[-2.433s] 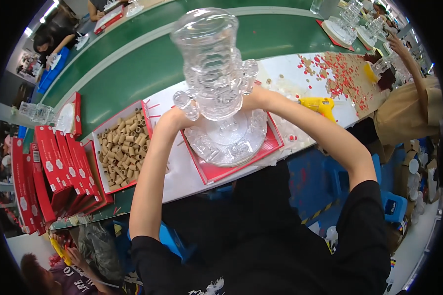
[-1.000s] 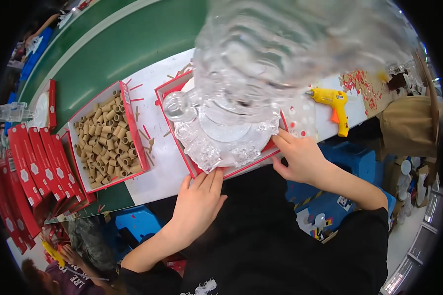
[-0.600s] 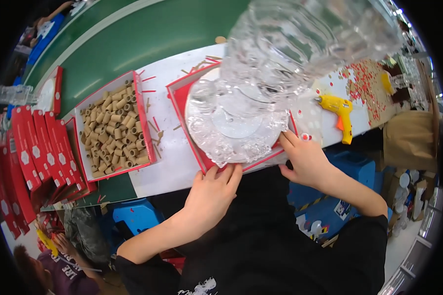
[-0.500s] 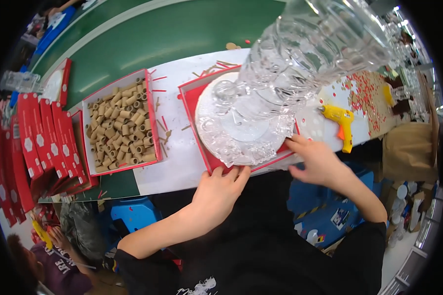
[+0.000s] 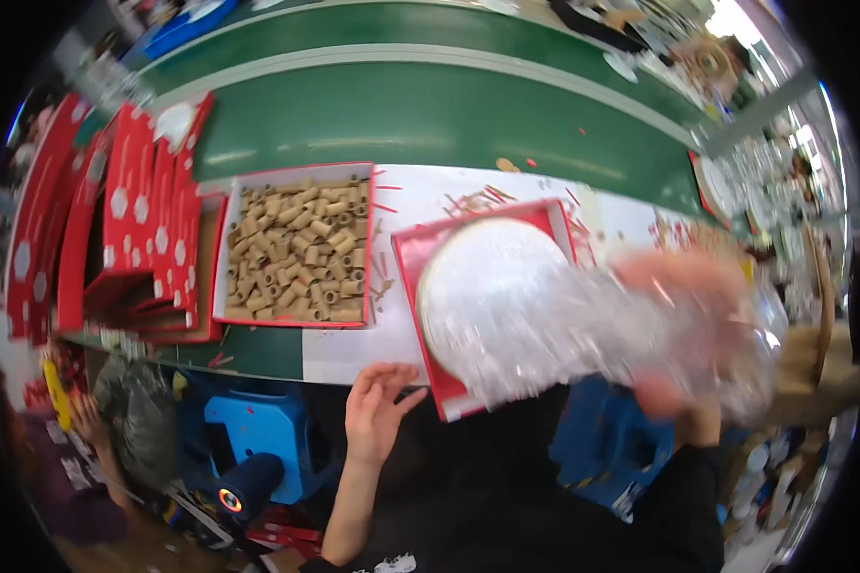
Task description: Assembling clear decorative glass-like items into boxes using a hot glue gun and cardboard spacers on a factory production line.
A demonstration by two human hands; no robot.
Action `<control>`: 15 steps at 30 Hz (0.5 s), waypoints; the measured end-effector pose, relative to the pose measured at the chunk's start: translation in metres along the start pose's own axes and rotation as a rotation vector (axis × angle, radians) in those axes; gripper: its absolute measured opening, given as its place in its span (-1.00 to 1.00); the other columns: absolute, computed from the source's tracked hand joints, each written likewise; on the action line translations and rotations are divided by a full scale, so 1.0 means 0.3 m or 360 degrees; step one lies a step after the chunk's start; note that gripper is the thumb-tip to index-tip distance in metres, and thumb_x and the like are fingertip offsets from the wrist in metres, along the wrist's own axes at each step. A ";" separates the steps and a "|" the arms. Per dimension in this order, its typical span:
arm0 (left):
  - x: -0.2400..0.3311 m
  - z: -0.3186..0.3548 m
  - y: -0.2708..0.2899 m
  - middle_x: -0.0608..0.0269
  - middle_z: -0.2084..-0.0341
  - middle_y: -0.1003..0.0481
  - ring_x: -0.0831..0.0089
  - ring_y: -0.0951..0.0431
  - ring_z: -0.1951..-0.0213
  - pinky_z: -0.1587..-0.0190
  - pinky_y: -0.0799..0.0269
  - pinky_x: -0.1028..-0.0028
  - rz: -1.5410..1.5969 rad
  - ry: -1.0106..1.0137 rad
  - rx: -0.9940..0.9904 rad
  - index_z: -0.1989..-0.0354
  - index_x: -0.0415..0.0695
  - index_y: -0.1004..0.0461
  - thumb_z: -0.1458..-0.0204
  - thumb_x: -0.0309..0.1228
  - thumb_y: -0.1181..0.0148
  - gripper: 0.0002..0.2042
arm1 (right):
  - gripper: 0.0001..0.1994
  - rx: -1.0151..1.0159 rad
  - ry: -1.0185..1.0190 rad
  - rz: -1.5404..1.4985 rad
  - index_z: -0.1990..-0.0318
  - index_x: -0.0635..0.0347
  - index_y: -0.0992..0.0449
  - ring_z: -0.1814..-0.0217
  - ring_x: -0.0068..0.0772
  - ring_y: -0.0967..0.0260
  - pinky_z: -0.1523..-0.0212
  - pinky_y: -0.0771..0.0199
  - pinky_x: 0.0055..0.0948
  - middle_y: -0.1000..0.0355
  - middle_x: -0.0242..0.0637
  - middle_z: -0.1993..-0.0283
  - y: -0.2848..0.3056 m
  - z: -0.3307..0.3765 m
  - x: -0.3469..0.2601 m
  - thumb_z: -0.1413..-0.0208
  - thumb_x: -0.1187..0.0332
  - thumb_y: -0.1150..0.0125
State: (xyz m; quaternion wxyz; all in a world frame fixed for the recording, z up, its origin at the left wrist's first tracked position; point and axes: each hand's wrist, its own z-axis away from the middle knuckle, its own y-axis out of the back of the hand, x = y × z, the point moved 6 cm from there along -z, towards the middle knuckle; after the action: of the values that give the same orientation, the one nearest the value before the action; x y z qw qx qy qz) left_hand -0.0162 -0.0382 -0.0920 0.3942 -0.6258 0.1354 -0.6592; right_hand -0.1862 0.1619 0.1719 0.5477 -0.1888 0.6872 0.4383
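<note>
A tall clear vase-like piece (image 5: 583, 325), smeared by motion, lies tilted over to the right. My right hand (image 5: 683, 277) is closed around its narrow right part, with the fingers blurred behind and over the clear material. Under its wide left end is a round white disc (image 5: 497, 253), thick like a cake board, inside a shallow red box (image 5: 413, 277). Just left of the box's near corner is my left hand (image 5: 371, 420), holding nothing, its thumb apart from the loosely bent fingers.
A tray (image 5: 222, 277) of short brown cardboard tubes (image 5: 301, 248) stands to the left. Beyond it are stacked red boxes (image 5: 139, 210). Red and brown scraps (image 5: 473, 202) litter the white paper. Blue stools (image 5: 258, 430) stand below the table edge. Another person's hand (image 5: 91, 420) shows at lower left.
The clear piece has tipped from upright over the disc to the right, now in my right hand. My left hand has let go of the box's near edge. The view has shifted.
</note>
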 end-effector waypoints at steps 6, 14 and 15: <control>-0.144 -0.016 -0.120 0.08 -0.13 -0.34 0.22 -0.32 -0.20 -0.24 -0.19 0.14 0.0537 0.0410 0.0037 -0.23 -0.09 -0.23 -0.22 0.02 0.14 -0.47 | -0.14 0.0233 0.1023 0.0053 -0.13 0.08 -0.13 0.13 -0.07 -0.47 0.21 -0.47 -0.19 -0.45 -0.18 0.10 -0.018 0.171 -0.202 0.31 0.19 -0.62; -0.120 0.037 -0.167 0.07 -0.19 -0.28 0.20 -0.29 -0.22 -0.25 -0.16 0.16 0.0625 0.0643 0.0058 -0.27 -0.09 -0.16 -0.18 0.13 0.18 -0.36 | -0.02 0.0100 0.0909 -0.0001 -0.08 0.04 -0.12 0.19 -0.29 -0.33 0.13 -0.28 -0.28 -0.31 -0.36 0.19 -0.100 0.174 -0.155 0.51 -0.04 -0.66; -0.118 0.055 -0.172 0.07 -0.20 -0.28 0.20 -0.29 -0.22 -0.25 -0.16 0.16 0.0644 0.0675 0.0052 -0.28 -0.09 -0.15 -0.18 0.15 0.19 -0.35 | -0.02 0.0044 0.0935 -0.0059 -0.08 0.04 -0.12 0.18 -0.30 -0.30 0.12 -0.26 -0.30 -0.29 -0.37 0.19 -0.093 0.177 -0.149 0.51 -0.05 -0.65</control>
State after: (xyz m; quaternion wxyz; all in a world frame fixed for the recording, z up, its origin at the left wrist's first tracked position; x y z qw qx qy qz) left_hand -0.0223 0.0250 -0.0798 0.4906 -0.4279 0.3262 -0.6854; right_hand -0.1198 0.1798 0.2011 0.3356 -0.3126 0.8188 0.3454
